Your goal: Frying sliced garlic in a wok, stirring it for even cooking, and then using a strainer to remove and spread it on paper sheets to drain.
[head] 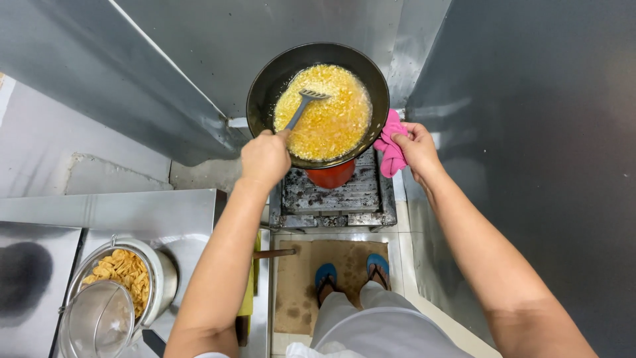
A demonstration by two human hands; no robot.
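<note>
A black wok [265,79] sits on a red burner [331,176] and holds bubbling oil full of yellow chips [328,113]. My left hand [265,158] grips the handle of a grey slotted spatula [303,106] whose head rests in the chips. At the wok's right rim, my right hand [419,149] clutches a pink cloth [389,149] against the edge.
Steel walls enclose the stove on the left, back and right. A steel counter [132,212] at left carries a pot with a wire strainer of fried chips [122,272] and a round lid [99,321]. My feet in blue sandals [351,272] stand on cardboard.
</note>
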